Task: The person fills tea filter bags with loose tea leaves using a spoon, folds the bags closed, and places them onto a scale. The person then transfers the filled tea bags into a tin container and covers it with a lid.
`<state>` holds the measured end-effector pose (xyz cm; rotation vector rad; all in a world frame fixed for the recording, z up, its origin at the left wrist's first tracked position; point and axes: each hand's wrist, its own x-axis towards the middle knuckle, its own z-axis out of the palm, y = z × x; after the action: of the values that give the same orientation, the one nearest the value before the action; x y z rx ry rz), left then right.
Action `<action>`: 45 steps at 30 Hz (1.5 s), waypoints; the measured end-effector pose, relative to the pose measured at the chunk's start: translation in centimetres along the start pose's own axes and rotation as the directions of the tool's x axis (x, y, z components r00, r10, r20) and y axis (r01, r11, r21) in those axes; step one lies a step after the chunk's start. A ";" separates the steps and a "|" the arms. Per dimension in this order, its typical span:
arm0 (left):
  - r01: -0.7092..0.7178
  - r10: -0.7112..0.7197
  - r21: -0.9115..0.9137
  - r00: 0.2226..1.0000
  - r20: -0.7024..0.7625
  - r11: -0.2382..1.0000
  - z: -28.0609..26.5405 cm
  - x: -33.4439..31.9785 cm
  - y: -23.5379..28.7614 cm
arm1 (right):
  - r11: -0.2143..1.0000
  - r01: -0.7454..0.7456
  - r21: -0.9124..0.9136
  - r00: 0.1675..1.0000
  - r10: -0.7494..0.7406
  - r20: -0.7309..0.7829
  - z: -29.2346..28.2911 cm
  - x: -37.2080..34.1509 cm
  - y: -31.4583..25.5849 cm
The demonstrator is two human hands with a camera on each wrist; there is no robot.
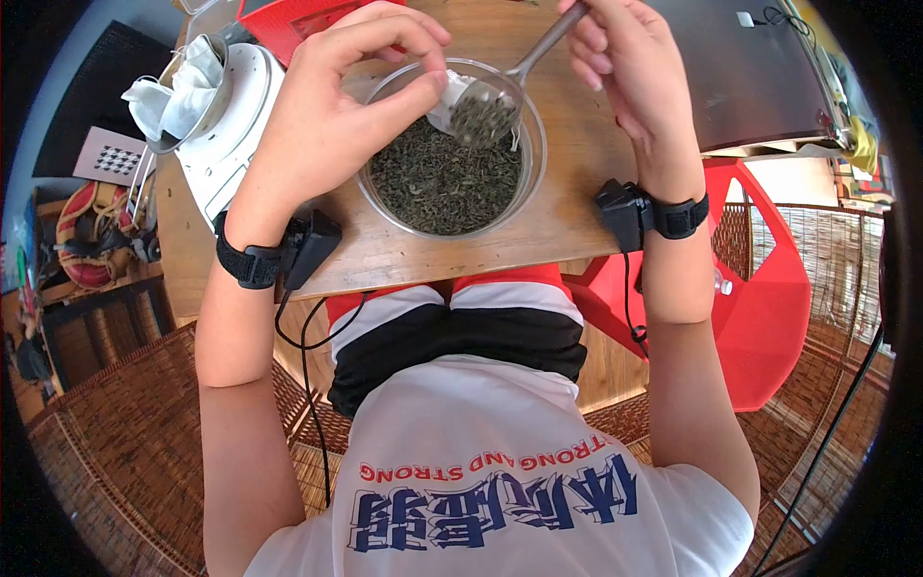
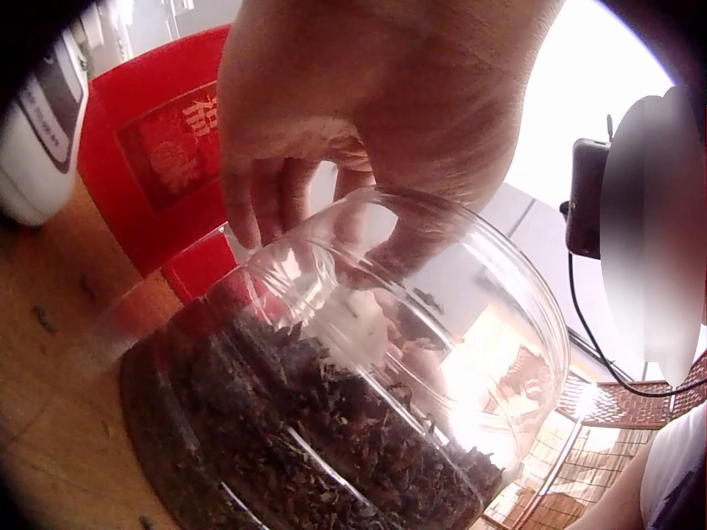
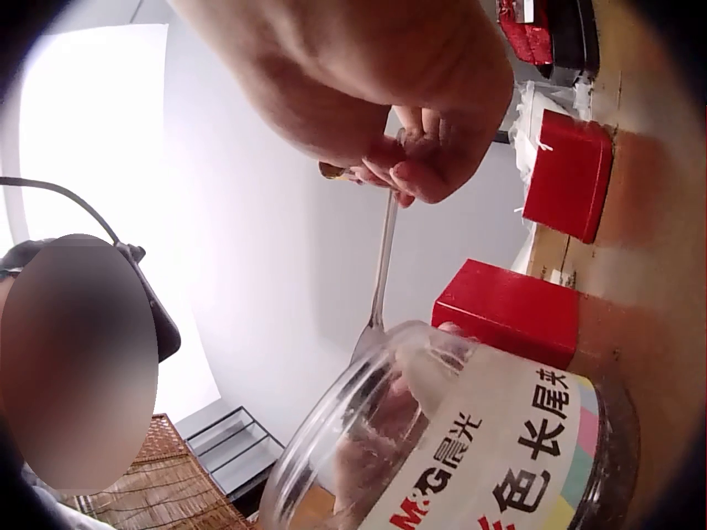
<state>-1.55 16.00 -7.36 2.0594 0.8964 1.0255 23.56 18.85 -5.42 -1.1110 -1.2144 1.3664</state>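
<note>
A round clear plastic jar [image 1: 540, 163] stands near the table's front edge, with dark dried leaves, apparently tea [image 1: 437, 188], inside. My right hand [image 1: 635, 72] grips the handle of a metal spoon [image 1: 548, 46], whose bowl carries a heap of leaves over the jar's mouth. At the jar's far side my left hand [image 1: 332, 120] pinches a small white pouch [image 1: 450, 94] between thumb and fingers. The heaped spoon overlaps the pouch in the head view. Through the jar wall, the left wrist view shows the pale pouch [image 2: 351, 320] just above the leaves.
On the left a white scale [image 1: 252, 111] bears a metal bowl [image 1: 219, 101] with white pouches [image 1: 183, 91]. A red box [image 1: 279, 27] lies behind my left hand. Smaller red boxes [image 3: 569, 177] show in the right wrist view. A red chair [image 1: 769, 298] stands to the right.
</note>
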 end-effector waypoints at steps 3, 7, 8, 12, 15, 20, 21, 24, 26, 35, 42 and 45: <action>0.005 -0.005 0.003 1.000 -0.004 1.000 0.1 0.0 0.1 | 0.986 0.162 0.048 0.980 -0.155 -0.123 -0.6 0.2 -0.1; 0.014 -0.014 0.010 1.000 0.000 1.000 0.0 0.0 0.3 | 0.953 0.297 0.059 0.935 -0.277 -0.221 -0.5 0.0 -0.4; 0.017 -0.017 0.014 1.000 0.001 1.000 0.0 0.0 0.3 | 0.953 0.297 0.059 0.935 -0.277 -0.221 -0.4 -0.1 -0.5; -0.049 0.050 0.074 0.999 -0.008 0.996 0.0 0.1 0.2 | 0.890 0.454 -0.040 0.861 -0.450 -0.237 -0.1 -0.5 -0.6; -0.055 0.056 0.083 0.998 -0.017 0.995 0.0 0.2 0.2 | 0.840 0.536 -0.088 0.809 -0.540 -0.230 0.3 -0.9 -0.8; -0.066 0.070 0.106 0.997 -0.031 0.992 0.0 0.2 0.2 | 0.733 0.659 -0.167 0.695 -0.679 -0.237 0.1 -0.4 0.1; -0.066 0.070 0.106 0.997 -0.031 0.992 0.0 0.2 0.2 | 0.732 0.657 -0.178 0.691 -0.680 -0.246 0.1 -0.4 0.1; -0.038 0.041 0.080 0.999 -0.035 0.996 0.0 0.2 0.4 | 0.697 0.694 -0.181 0.663 -0.717 -0.216 -0.8 -0.4 0.1; -0.044 0.046 0.079 0.998 -0.030 0.996 -0.1 0.2 0.4 | 0.661 0.731 -0.171 0.637 -0.751 -0.177 -1.0 -0.4 0.1; -0.063 0.066 0.042 0.995 -0.070 0.997 0.1 0.2 0.2 | 0.635 0.718 -0.285 0.658 -0.753 -0.020 0.0 -1.2 0.6; -0.095 0.096 0.013 0.988 -0.121 0.995 0.0 0.1 -0.4 | 0.624 0.756 -0.198 0.585 -0.780 -0.223 -0.3 -0.6 0.4; -0.083 0.084 0.013 0.988 -0.130 0.996 0.1 0.1 -0.3 | 0.652 0.731 -0.202 0.592 -0.753 -0.289 0.1 -1.3 -0.4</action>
<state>-1.47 16.24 -7.61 2.0704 0.8855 1.2153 23.64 17.53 -4.92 -0.6871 -1.2438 0.4483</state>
